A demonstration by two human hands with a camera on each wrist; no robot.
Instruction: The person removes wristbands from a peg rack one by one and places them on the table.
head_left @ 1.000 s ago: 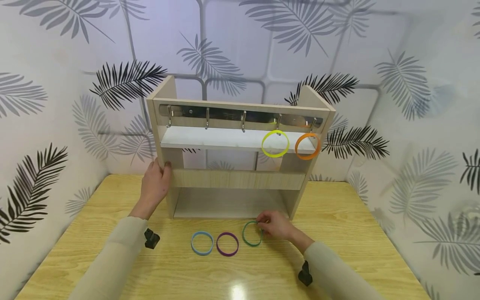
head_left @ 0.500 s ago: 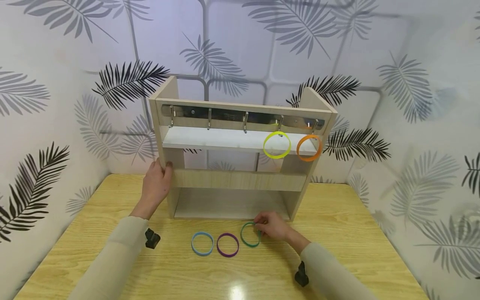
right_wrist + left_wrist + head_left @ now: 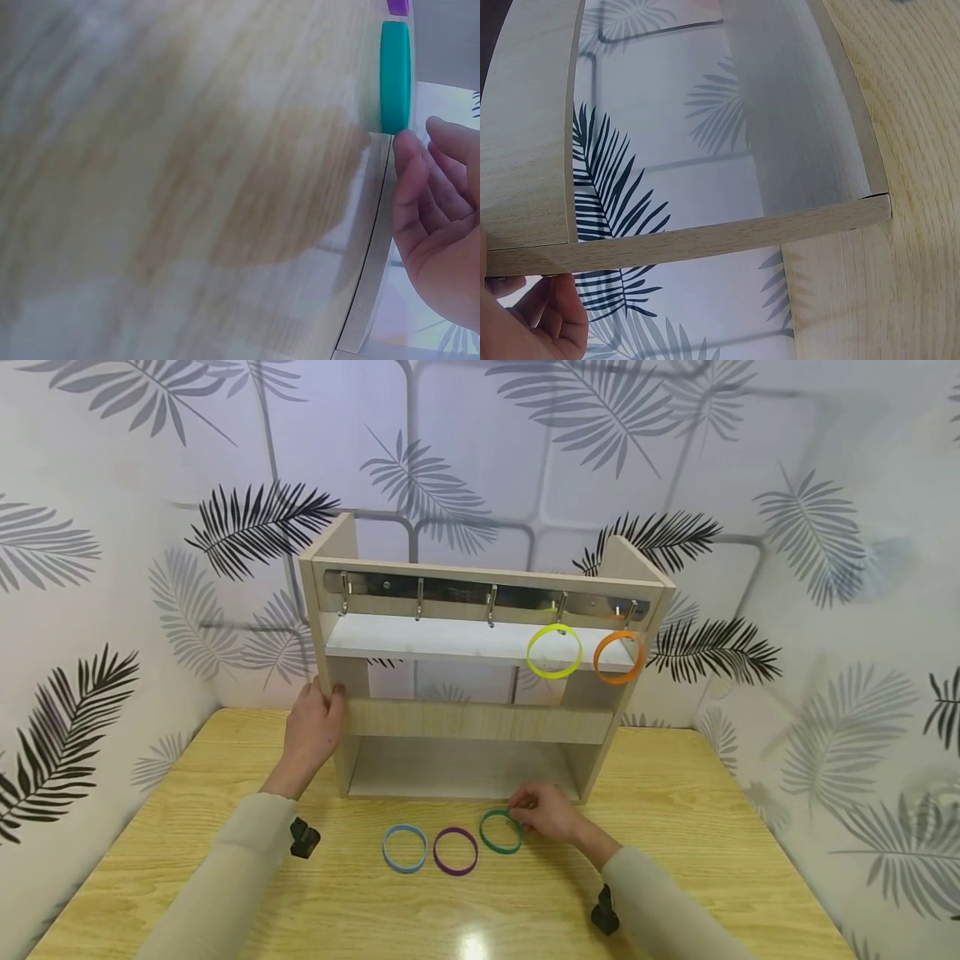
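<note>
In the head view my left hand (image 3: pixel 311 731) grips the left side panel of a pale wooden shelf unit (image 3: pixel 480 722). The left wrist view shows curled fingers (image 3: pixel 568 319) at the panel's edge. My right hand (image 3: pixel 551 812) is at the right edge of a green wristband (image 3: pixel 502 852), which lies on the table before the shelf. In the right wrist view, thumb and fingers stand apart, and a fingertip is at the green band's end. Left of it lie a purple wristband (image 3: pixel 455 872) and a light blue wristband (image 3: pixel 405 869).
A metal rail (image 3: pixel 457 591) with several hooks crosses the shelf's upper front. A yellow wristband (image 3: pixel 553 675) and an orange wristband (image 3: pixel 617 679) hang from its two rightmost hooks. The wooden table (image 3: pixel 360 918) meets leaf-patterned walls at the back and sides.
The green wristband has shifted slightly left and now lies flatter. My right hand has moved a little left with it. The left hand keeps its grip on the shelf.
</note>
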